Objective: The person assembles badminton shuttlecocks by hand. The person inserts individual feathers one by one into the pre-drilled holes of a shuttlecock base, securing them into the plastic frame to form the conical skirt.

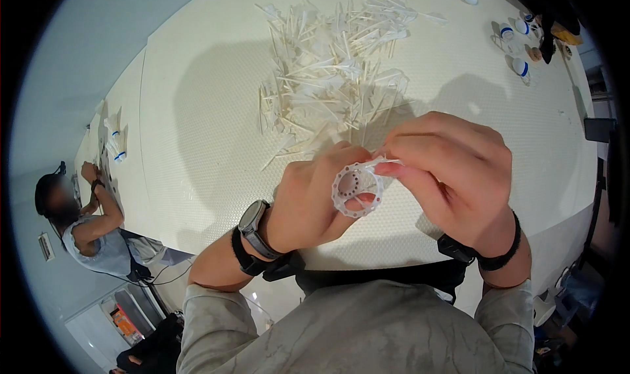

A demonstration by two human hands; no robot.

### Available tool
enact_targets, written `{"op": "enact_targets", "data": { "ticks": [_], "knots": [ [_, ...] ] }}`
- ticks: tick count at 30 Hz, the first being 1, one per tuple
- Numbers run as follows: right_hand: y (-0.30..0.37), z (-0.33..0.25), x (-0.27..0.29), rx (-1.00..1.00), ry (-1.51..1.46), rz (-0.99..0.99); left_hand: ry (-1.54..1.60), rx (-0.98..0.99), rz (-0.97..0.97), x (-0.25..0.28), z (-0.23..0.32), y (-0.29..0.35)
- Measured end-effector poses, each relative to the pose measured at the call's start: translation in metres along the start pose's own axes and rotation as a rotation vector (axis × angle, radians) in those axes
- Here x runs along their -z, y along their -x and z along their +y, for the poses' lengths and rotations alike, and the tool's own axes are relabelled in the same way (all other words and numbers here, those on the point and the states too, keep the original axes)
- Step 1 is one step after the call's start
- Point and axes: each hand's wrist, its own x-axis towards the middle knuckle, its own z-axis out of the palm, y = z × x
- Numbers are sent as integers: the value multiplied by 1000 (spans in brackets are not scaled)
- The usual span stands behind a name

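Observation:
My left hand [302,200] is closed around a white open-framed plastic cylinder [356,213], held up over the near edge of the table. Its round end faces up toward me, with small holes or dots around the rim and thin spokes inside. At the upper right of that rim, the thumb and fingers of my right hand [462,170] pinch together. A thin whitish sliver shows by the right fingertips; what it is, I cannot make out. Just beyond both hands lies a loose heap of thin pale sticks [328,95] mixed with clear plastic pieces.
The white textured table [216,138] spreads out around the heap. Several white containers with blue bands [520,67] stand at the far right, beside dark items. Similar blue-banded items [117,152] lie at the left edge, where another person [95,233] works.

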Motion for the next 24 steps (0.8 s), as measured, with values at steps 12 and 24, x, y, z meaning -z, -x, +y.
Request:
{"op": "enact_targets", "data": {
  "ticks": [12,24],
  "knots": [
    [1,5,-6,-24,-77,8,25,83,-36,-2,-1,7],
    [1,8,-6,-38,-106,-11,-4,84,-28,-4,0,5]
  ]
}}
